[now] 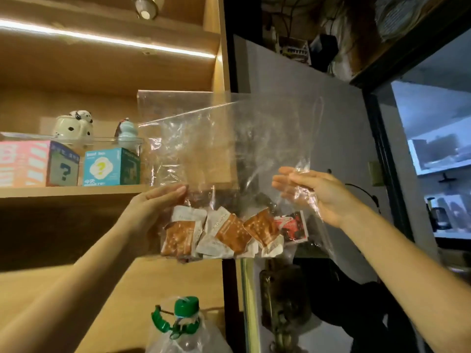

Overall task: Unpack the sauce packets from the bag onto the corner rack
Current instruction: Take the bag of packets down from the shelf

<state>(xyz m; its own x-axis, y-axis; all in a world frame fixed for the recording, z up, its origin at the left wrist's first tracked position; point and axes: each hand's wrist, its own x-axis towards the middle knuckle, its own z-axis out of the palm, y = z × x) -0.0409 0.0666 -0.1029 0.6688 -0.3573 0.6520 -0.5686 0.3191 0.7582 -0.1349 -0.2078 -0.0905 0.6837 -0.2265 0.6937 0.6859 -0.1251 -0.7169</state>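
I had the bag (229,154) held upright, L hand (155,207) pinching its left edge, R hand (313,194) pinching the right; sauce packets (229,233) lay along the bottom, below both grips, nearer L.

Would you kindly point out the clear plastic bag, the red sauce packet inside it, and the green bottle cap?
clear plastic bag (254,138): head view, on the empty upper panel.
red sauce packet (293,226): head view, on its printed face.
green bottle cap (186,305): head view, on the cap's side.
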